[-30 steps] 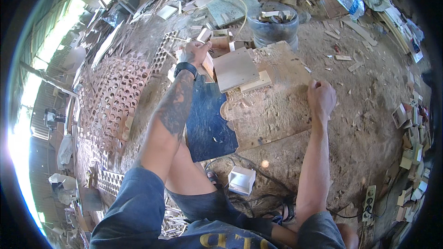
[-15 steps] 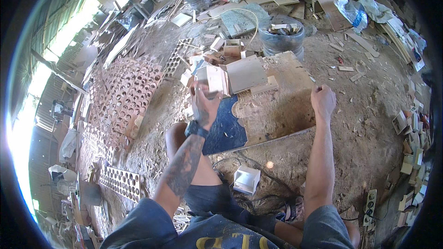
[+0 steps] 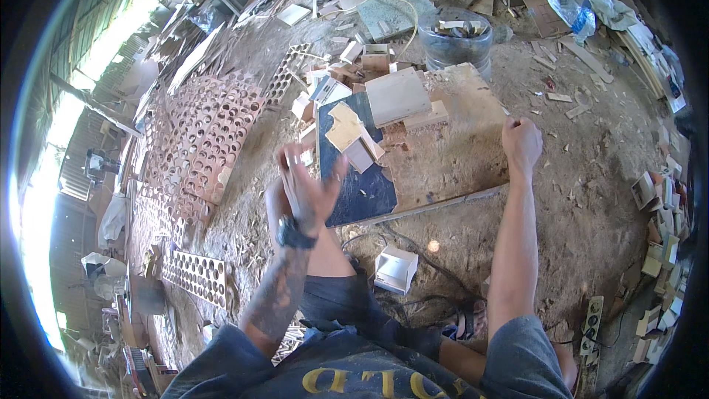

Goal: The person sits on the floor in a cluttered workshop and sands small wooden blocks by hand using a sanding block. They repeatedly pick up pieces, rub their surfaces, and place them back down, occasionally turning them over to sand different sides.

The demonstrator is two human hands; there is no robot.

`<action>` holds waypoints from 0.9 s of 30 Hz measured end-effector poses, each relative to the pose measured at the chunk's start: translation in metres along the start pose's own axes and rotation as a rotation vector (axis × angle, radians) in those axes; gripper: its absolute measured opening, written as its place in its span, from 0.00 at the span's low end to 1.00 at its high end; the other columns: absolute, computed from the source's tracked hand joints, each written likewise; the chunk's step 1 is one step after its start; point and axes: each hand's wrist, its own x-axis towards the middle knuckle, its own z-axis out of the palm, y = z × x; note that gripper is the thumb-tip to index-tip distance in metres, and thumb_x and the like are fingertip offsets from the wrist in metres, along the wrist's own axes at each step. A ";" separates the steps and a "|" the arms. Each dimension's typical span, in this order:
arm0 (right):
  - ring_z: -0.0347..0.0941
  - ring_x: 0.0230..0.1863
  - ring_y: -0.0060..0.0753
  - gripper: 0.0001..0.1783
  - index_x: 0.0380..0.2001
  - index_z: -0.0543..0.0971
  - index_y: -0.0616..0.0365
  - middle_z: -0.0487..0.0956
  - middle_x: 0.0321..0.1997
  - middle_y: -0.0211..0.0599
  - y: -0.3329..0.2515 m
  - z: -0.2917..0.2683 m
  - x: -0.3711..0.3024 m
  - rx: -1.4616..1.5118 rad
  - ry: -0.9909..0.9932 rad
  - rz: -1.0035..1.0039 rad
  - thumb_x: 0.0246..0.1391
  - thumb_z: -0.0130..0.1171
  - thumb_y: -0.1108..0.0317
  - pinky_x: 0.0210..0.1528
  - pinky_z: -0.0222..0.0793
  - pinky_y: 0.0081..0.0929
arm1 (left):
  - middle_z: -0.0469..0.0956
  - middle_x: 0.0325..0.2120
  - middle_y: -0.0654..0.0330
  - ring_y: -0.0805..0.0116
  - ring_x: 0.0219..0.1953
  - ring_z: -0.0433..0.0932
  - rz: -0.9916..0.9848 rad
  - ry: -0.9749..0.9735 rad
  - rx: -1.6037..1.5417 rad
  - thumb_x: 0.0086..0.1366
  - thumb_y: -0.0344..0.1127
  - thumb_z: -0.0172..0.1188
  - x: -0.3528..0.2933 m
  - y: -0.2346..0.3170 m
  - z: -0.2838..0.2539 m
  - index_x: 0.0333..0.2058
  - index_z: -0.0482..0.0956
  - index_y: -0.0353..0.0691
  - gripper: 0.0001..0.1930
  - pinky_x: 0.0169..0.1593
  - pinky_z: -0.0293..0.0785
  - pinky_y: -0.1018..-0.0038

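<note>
My left hand (image 3: 310,191) is raised above my left knee, fingers apart and nothing in it. Just beyond it, a small pale wooden box piece (image 3: 346,128) lies askew on the dark blue panel (image 3: 362,196). My right hand (image 3: 522,146) is closed beside the right edge of a brown wooden board (image 3: 465,140). A small pale tip shows near its thumb, but I cannot make out what the fingers hold. A flat pale wooden panel (image 3: 397,96) and a wood block (image 3: 427,116) rest on the board's left part.
Behind the board stands a clear plastic tub (image 3: 456,43) holding scraps. Sheets with rows of round holes (image 3: 196,140) lie at the left. A small white open box (image 3: 395,270) and dark cables sit before me. Several small wooden boxes (image 3: 657,251) are heaped at the right.
My left hand has come back from the small wooden box piece toward my knee, its fingers spreading. That piece now lies turned on the blue panel. My right hand stays closed at the board's edge.
</note>
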 end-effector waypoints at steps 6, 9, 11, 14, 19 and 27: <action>0.79 0.41 0.57 0.17 0.32 0.84 0.57 0.82 0.36 0.54 0.003 0.001 0.001 0.043 0.016 -0.011 0.53 0.53 0.56 0.47 0.73 0.48 | 0.74 0.45 0.44 0.54 0.47 0.76 -0.413 -0.480 -0.062 0.51 0.55 0.71 0.084 -0.032 0.068 0.50 0.68 0.26 0.40 0.52 0.71 0.63; 0.79 0.41 0.57 0.19 0.32 0.84 0.58 0.83 0.37 0.53 0.002 0.001 0.000 0.016 0.010 -0.013 0.54 0.53 0.55 0.48 0.72 0.47 | 0.77 0.45 0.43 0.54 0.49 0.78 -0.514 -0.623 -0.029 0.50 0.53 0.69 0.084 -0.020 0.087 0.53 0.68 0.25 0.41 0.53 0.73 0.66; 0.79 0.43 0.56 0.20 0.31 0.83 0.60 0.82 0.38 0.53 0.001 0.001 0.001 -0.006 0.019 -0.014 0.55 0.54 0.52 0.49 0.72 0.47 | 0.80 0.44 0.43 0.54 0.48 0.79 -0.612 -0.547 -0.087 0.49 0.52 0.67 0.084 -0.013 0.098 0.53 0.70 0.26 0.39 0.53 0.74 0.67; 0.79 0.43 0.56 0.20 0.31 0.83 0.60 0.82 0.37 0.53 0.000 0.000 0.001 0.006 -0.017 0.028 0.55 0.54 0.52 0.49 0.71 0.47 | 0.81 0.39 0.39 0.49 0.44 0.82 -0.576 -0.599 -0.160 0.50 0.49 0.64 0.093 -0.021 0.119 0.51 0.73 0.24 0.36 0.51 0.75 0.63; 0.78 0.43 0.56 0.21 0.31 0.83 0.60 0.82 0.38 0.53 -0.002 -0.002 0.001 0.046 -0.018 0.043 0.55 0.54 0.52 0.49 0.71 0.47 | 0.83 0.38 0.48 0.58 0.42 0.82 -0.557 -0.386 0.041 0.45 0.55 0.70 0.107 -0.067 0.157 0.44 0.79 0.33 0.34 0.49 0.77 0.67; 0.78 0.43 0.56 0.20 0.32 0.84 0.59 0.83 0.38 0.52 -0.001 0.001 0.000 0.050 0.002 0.055 0.54 0.54 0.52 0.49 0.71 0.46 | 0.78 0.48 0.42 0.50 0.53 0.76 -0.469 -0.535 0.010 0.49 0.57 0.66 0.128 -0.082 0.170 0.55 0.71 0.31 0.41 0.57 0.70 0.65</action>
